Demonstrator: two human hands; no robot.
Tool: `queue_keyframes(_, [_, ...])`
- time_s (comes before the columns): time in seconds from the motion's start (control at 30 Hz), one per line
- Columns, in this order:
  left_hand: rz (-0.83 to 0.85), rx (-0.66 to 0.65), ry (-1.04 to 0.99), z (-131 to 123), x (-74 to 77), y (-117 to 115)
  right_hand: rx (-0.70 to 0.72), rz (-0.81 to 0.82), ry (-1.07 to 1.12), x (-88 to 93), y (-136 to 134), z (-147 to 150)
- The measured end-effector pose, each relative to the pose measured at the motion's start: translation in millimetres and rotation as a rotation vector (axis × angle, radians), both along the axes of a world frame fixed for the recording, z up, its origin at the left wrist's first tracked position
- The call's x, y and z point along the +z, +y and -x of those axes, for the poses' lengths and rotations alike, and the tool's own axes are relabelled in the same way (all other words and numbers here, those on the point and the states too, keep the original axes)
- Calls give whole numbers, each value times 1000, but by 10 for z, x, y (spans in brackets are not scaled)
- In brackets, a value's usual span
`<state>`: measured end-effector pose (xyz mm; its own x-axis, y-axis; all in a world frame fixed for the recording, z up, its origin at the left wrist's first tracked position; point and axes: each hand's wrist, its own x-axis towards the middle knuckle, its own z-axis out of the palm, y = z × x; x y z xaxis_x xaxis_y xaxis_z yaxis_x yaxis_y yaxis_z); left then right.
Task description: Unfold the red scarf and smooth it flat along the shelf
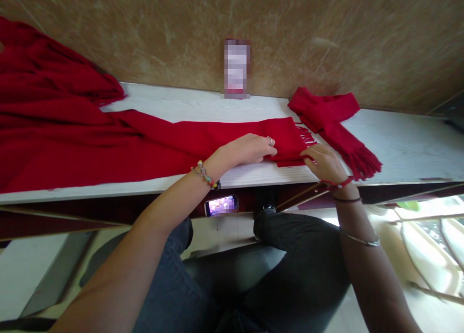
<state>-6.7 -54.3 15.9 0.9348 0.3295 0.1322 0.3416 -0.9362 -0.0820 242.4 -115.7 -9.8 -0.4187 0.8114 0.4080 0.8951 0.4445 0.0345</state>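
Note:
A long red scarf (224,135) lies along the white tabletop, its right part folded into a flat strip with a fringe at the end. My left hand (255,148) is closed at the near edge of this strip, its fingers curled on the cloth; the thumb is mostly hidden. Close by on the right, my right hand (322,161) pinches the strip's fringed end at the near corner. Just beyond the right hand rests a second red scarf (326,115), folded crosswise with its fringe toward me. Bunched red cloth (50,72) spreads over the left end.
A brown marbled wall (163,38) rises behind the narrow white tabletop (406,139). Against it stands a blurred-out card or box (237,68). Below the front edge, a lit phone (221,205) lies on a dark ledge above my knees. Pale chairs (427,246) are at the lower right.

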Motion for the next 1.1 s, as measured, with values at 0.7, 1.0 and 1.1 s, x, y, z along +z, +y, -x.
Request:
queue_keyframes(0.7, [139,-57,21,-33,-39,-4,102,93,73,-4,-2,-205])
queue_keyframes(1.0, [234,-123,-36,-80,-100,-71,130,66,143,39,0,25])
queue_keyframes(1.1, [354,-115,-15,-89,-119,-66,60,87,151,-12,48,100])
